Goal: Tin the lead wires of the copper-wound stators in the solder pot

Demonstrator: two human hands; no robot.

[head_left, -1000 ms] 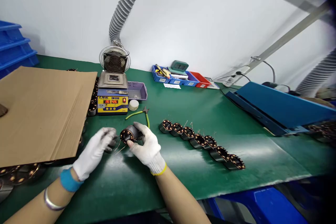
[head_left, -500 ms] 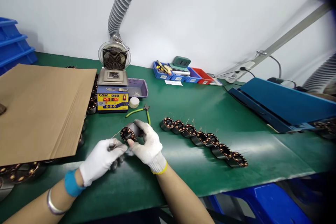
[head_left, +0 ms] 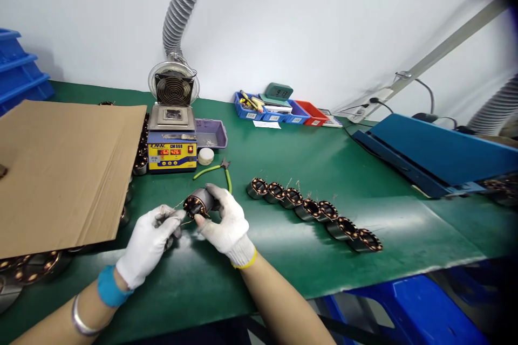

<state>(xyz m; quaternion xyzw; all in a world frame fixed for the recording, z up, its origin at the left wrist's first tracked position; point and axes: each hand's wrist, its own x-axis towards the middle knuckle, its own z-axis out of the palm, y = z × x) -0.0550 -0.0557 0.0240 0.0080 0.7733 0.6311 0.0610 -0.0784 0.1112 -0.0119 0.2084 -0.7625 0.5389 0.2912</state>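
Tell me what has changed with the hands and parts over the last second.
The left hand moved rightward toward the copper-wound ring, then back slightly left; its fingers are now at the loose wires, grip unclear. The right hand still holds the ring. The pliers and row of seven rings stayed put.

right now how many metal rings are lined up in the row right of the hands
7 rings, slanting across the green table: three at the far end, two in the middle, two nearest. The held ring in the right hand isn't counted.
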